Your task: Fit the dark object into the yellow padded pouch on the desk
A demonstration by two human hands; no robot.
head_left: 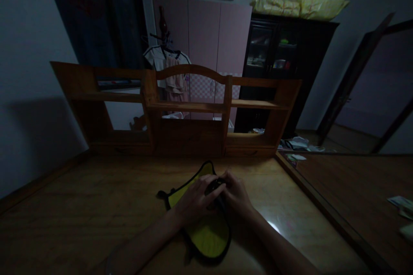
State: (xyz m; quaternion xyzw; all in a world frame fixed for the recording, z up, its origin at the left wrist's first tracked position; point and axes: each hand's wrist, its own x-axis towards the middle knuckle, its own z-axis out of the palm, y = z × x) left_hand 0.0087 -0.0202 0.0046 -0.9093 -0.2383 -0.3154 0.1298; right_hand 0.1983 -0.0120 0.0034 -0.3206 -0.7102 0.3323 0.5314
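A yellow, flat piece that looks like fabric with black edging (209,236) lies on the wooden desk (97,206), its narrow end pointing away from me. Small black tabs stick out at its left side. My left hand (196,197) rests across the middle of it, fingers curled around a dark part at its right edge. From the right, my right hand (238,195) meets it there, thumb and fingers pinched together on the black edging. Between the two hands the dark part is partly covered by fingers, and dim light hides its detail.
A wooden shelf unit (190,105) with small drawers stands along the desk's far edge. Behind it are a pink wardrobe (203,34), a dark cabinet (292,47) and hanging clothes (174,64). A raised wooden rim (322,210) borders the desk's right side.
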